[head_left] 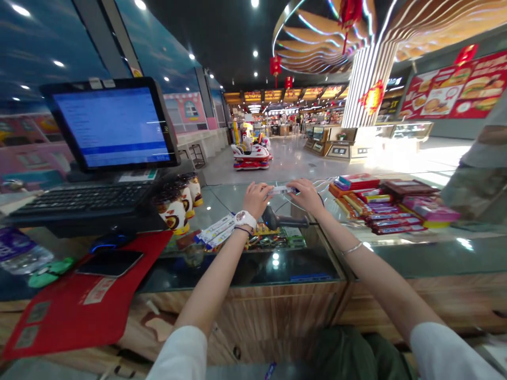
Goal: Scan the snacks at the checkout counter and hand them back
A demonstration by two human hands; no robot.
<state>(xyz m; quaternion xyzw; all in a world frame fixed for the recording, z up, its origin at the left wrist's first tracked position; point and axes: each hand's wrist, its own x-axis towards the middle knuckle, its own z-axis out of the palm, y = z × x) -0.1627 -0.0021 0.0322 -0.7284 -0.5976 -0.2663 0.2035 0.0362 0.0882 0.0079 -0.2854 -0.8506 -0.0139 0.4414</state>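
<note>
Head view records both arms extended over a glass counter (245, 274). Left hand (256, 198), wearing a white watch, and right hand (307, 194), with a thin bracelet at the wrist, are each closed in a pinch on opposite ends of a small white item (282, 189), held level just above the glass near the counter's far edge. The two-ended grip appears chosen to keep the flat piece steady with its face upward; whether it is a card or a packet cannot be confirmed. A handheld scanner (279, 219) lies on its side just below the hands, near but apart from them, evidently kept within reach. A strip of printed tickets (216, 231) lies beside the left wrist. To the left, a monitor (113, 126) stands tilted toward the person above a keyboard (85, 198); a dark phone (111, 262) rests on a red mat (79, 306), and a water bottle (19, 254) sits at the frame's left edge. Painted figurines (178, 208) stand in a row beside the keyboard. Stacked flat boxes (380, 206) sit right of the hands, apparently laid out for display.
</note>
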